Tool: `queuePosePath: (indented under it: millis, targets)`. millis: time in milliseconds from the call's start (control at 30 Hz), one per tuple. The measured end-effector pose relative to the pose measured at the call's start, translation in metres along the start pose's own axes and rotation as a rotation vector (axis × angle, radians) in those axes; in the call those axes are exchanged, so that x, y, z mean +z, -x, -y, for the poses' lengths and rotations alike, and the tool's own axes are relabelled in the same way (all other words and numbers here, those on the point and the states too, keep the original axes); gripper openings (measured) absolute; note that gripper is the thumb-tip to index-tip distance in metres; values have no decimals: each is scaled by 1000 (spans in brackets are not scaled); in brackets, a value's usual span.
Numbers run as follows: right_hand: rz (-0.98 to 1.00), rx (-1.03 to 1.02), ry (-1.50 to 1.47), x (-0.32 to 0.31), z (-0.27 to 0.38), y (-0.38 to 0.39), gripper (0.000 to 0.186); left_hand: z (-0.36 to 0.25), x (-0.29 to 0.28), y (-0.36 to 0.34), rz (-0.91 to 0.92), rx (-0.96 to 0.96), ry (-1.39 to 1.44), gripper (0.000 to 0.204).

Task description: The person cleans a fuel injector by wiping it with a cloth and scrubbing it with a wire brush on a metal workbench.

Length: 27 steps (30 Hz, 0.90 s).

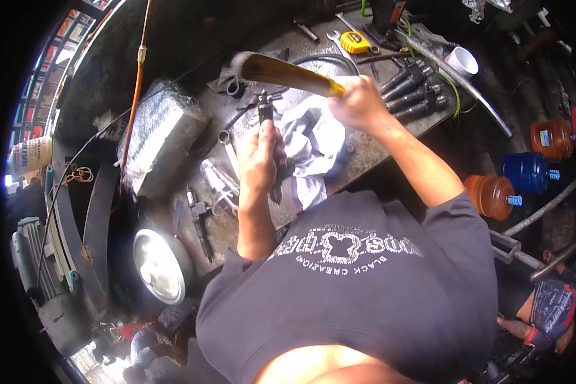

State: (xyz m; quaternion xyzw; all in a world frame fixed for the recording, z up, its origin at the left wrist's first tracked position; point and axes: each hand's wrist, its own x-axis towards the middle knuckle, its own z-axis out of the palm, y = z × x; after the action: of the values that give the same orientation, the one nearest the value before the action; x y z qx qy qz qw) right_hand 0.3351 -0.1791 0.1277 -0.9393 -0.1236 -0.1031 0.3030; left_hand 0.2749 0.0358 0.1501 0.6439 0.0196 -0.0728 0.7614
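My left hand (257, 157) is wrapped round a dark metal fuel injector (265, 109), held upright with its narrow tip above the fist. Gripped in my right hand (360, 105) is a long, flat brown tool (281, 72) with yellow near the fingers. Its far end is blurred and reaches over the injector's tip without clearly touching it; I cannot tell its exact kind. A crumpled white cloth (313, 144) lies on the metal workbench (371, 148) between my hands. Several similar injectors (416, 89) lie at the right, and another (200, 221) at the near left.
A yellow tape measure (354, 43), a wrench (228, 146) and a white cup (462, 62) rest on the bench. At left are a plastic-wrapped block (163, 137) and a round white container (160, 265). Large bottles (525, 173) stand right; other people (550, 307) are at the lower edges.
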Motion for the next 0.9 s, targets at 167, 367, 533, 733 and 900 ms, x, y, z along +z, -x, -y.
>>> queuePosePath:
  millis: [167, 367, 533, 733, 900]
  targets:
    - [28, -43, 82, 24, -11, 9, 19, -14, 9, 7, -73, 112, -60, 34]
    - [-30, 86, -22, -10, -13, 1, 19, 1, -1, -2, 26, 56, 2, 34]
    - [62, -83, 13, -5, 9, 10, 15, -12, 11, 0, 57, 66, -63, 33]
    - [47, 162, 2, -21, -7, 1, 21, -9, 1, -7, 12, 21, 14, 35]
    - [38, -41, 15, 5, 12, 4, 20, -4, 2, -5, 28, 33, -67, 34]
